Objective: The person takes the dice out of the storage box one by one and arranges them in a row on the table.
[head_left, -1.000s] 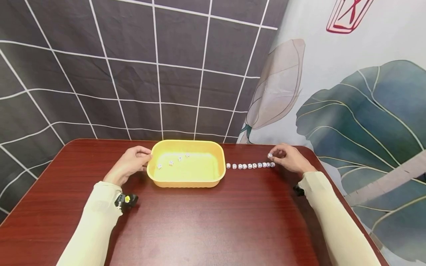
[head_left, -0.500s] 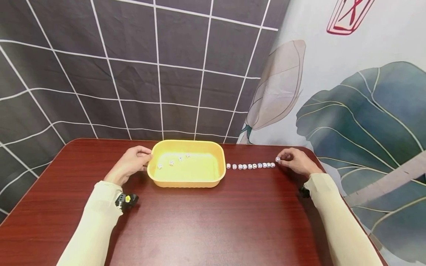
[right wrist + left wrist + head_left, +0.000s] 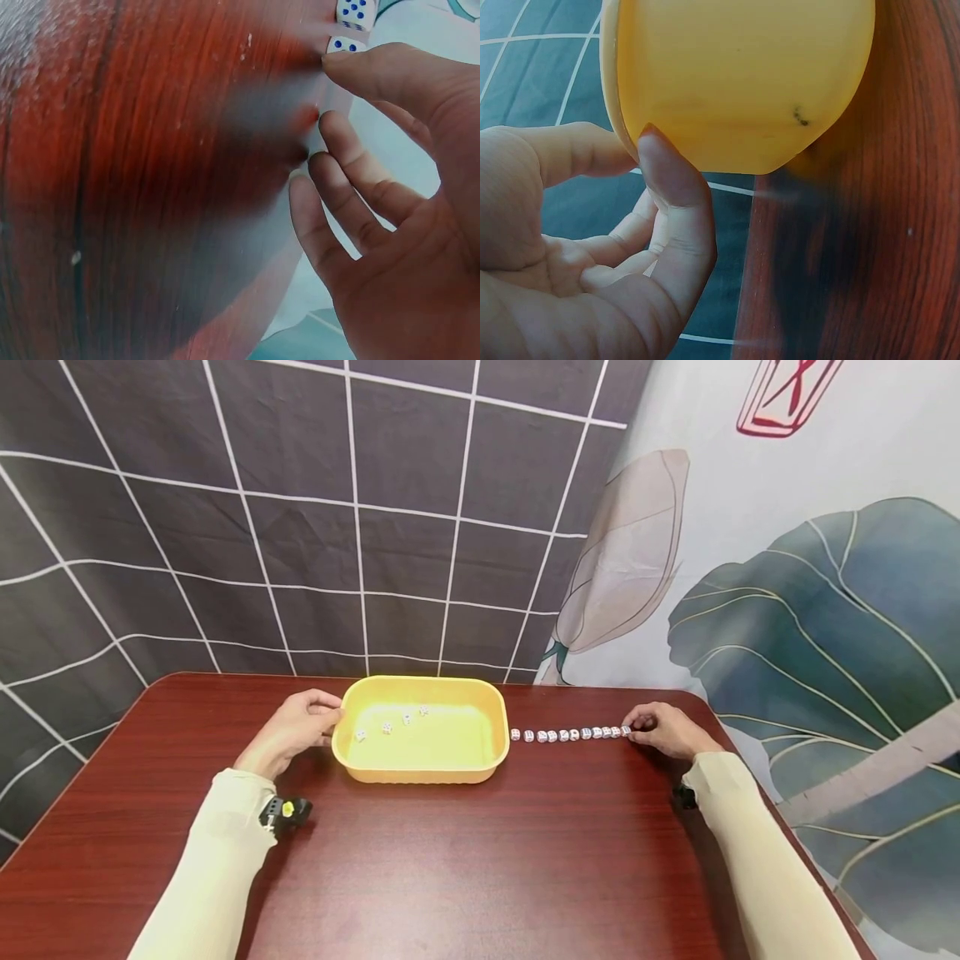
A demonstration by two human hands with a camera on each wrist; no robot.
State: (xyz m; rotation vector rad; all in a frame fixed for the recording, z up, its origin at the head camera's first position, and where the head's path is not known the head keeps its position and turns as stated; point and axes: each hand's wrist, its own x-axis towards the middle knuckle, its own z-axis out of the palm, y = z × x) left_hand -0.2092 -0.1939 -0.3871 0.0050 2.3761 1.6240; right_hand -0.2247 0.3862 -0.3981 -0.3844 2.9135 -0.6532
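My left hand (image 3: 300, 728) pinches the left rim of a yellow plastic tub (image 3: 420, 775); in the left wrist view the thumb (image 3: 673, 169) presses its outer wall. A few loose white dice (image 3: 386, 727) lie on the tub's floor toward the left. To the right of the tub a row of dice (image 3: 564, 735) runs across the tabletop. At its right end my right hand (image 3: 667, 727) holds a die (image 3: 626, 731) between thumb and fingers, in line with the others. The right wrist view shows the thumb against that blue-dotted die (image 3: 345, 45), the other fingers spread.
The reddish-brown wooden table (image 3: 480, 868) reaches toward me and past both hands. Behind it hangs a dark grey cloth (image 3: 292, 543) with white grid lines. A pale leaf-patterned cloth (image 3: 817, 610) hangs along the right side, close to the table edge.
My right hand has moved right and down, carrying the die from above the row to its right end beside the last die. My left hand and the tub have stayed put.
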